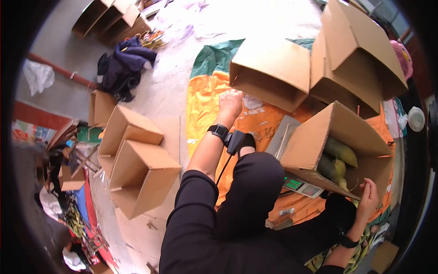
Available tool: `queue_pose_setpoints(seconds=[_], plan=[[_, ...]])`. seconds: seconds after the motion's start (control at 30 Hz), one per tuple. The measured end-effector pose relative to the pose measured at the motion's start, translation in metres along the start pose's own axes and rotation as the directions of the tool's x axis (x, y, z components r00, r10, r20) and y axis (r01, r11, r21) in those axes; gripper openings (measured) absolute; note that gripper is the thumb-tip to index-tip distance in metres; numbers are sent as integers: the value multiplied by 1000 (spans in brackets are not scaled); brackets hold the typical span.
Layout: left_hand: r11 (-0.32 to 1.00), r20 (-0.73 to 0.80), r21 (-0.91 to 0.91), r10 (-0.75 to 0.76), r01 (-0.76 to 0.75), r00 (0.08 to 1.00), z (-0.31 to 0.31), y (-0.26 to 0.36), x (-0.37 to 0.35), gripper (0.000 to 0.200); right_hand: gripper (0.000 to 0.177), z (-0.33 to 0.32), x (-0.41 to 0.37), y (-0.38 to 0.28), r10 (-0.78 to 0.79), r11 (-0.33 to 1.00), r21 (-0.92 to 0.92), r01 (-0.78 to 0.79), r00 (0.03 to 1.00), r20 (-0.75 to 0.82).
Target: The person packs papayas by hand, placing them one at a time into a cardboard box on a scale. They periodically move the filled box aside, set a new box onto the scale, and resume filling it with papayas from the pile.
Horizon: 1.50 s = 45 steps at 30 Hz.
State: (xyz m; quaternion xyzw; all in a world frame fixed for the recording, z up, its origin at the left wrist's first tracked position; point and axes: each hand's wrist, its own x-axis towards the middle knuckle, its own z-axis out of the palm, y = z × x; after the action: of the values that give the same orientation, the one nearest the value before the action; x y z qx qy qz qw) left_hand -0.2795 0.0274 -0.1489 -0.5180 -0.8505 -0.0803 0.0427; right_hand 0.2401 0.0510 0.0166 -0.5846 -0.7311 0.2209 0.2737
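Observation:
My left hand [231,102] is closed, knuckles up, beside the near left corner of a cardboard box [273,57] lying with its opening toward me. Whatever it may hold is hidden. My right hand [368,198] is at the near right rim of an open cardboard box [305,144], its fingers extended and slightly apart. Inside that box lie several large green radishes [340,150], one with a thin root trailing. The box rests tilted on a digital scale [303,187] with a lit green display.
More open cardboard boxes [360,41] are stacked at the upper right, and others [143,178] stand to the left. An orange tarp [210,100] covers the floor. Leafy produce [356,258] lies by my right arm. Dark clothing [121,68] is heaped farther back; people [50,201] are at far left.

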Motion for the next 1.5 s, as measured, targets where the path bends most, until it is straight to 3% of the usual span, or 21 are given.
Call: queue_pose_setpoints(seconds=[0.13, 0.2, 0.27, 0.33, 0.43, 0.5, 0.57, 0.7, 0.77, 0.83, 0.87, 0.97, 1.03, 1.1, 1.13, 1.23, 1.3, 1.43, 1.5], plan=[[987, -50, -117, -112, 105, 992, -23, -55, -73, 20, 24, 0, 3, 11, -13, 1000, 1, 13, 1000, 3], [957, -79, -162, -258, 243, 963, -44, -97, -115, 29, 25, 1, 5, 15, -31, 1000, 4, 31, 999, 18], [899, -50, -24, -439, 438, 897, -75, -141, -159, 38, 26, -1, 5, 22, -49, 999, -8, 49, 999, 17], [892, -332, 50, -410, 450, 850, -79, -211, -212, 43, 26, -2, 6, 27, -47, 999, -10, 48, 999, 22], [653, -255, 152, -700, 742, 667, -120, -260, -267, 60, 26, -1, 8, 30, -57, 998, -23, 57, 998, 13], [492, -131, 187, -845, 850, 518, -130, -297, -290, 70, 27, -1, 8, 31, -70, 996, -55, 69, 997, -20], [393, -82, 264, -901, 881, 426, -134, -319, -302, 76, 27, 0, 8, 33, -68, 996, -62, 66, 997, -28], [367, -16, 359, -917, 858, 399, -132, -342, -303, 81, 25, 1, 5, 31, -61, 996, -70, 56, 995, -76], [387, 33, 369, -914, 845, 404, -127, -350, -292, 81, 24, 1, 4, 20, -83, 996, -44, 82, 996, -25], [423, 43, 402, -895, 812, 444, -123, -353, -282, 60, 24, -1, 2, 12, -54, 997, -62, 53, 998, -28], [474, -25, 411, -848, 779, 529, -111, -366, -287, 45, 24, -1, 2, 8, -48, 997, -65, 49, 999, 4], [665, 72, 303, -730, 682, 680, -103, -379, -293, 25, 23, 0, 0, 4, -30, 999, -24, 30, 1000, 7], [728, 162, 287, -678, 623, 717, -103, -389, -297, 19, 22, 0, 1, 4, -32, 999, -17, 31, 999, -15], [730, 296, 232, -683, 643, 668, -115, -380, -295, 26, 21, 0, 1, 3, -49, 997, -52, 49, 999, -12], [716, 298, 206, -695, 667, 655, -115, -379, -296, 33, 21, 1, 1, 4, -40, 998, -46, 38, 999, -23], [734, 214, 113, -676, 670, 705, -108, -372, -302, 26, 21, 3, 2, 4, -65, 996, -72, 59, 995, -74], [800, 173, 58, -597, 597, 783, -100, -375, -306, 24, 19, 2, -1, -9, -60, 996, -69, 55, 995, -75], [841, 131, -10, -535, 541, 835, -129, -315, -268, 23, 19, 1, -4, -18, -84, 994, -82, 78, 994, -76], [897, 45, -48, -438, 440, 898, -145, -294, -242, 19, 18, 0, -3, -21, -83, 994, -82, 77, 994, -77]])
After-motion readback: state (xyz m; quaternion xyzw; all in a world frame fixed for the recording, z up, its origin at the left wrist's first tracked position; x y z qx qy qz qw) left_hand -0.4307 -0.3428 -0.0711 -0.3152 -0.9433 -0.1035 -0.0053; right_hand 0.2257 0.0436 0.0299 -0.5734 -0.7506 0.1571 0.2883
